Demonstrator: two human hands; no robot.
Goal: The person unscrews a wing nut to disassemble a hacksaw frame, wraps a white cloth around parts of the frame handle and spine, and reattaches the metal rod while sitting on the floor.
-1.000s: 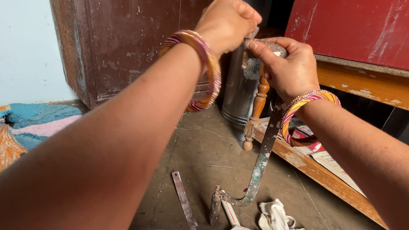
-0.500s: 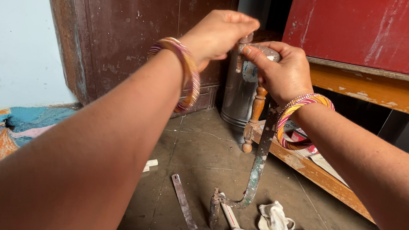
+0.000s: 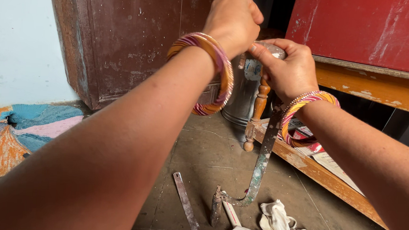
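Hacksaw frame [image 3: 260,166] w/ both hands' fingers [image 3: 265,55] clenched.

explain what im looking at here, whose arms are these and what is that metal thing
The camera sits on a person's head and looks down, so both arms are that person's own. The left hand and right hand, each wrist wearing striped bangles, close their grip on the top end of a rusty hacksaw frame standing upright on the stone floor. Beside it lie a loose flat metal blade and a crumpled white cloth. Behind stand a steel canister, a dark wooden door and a low wooden shelf. A colourful mat lies at left.
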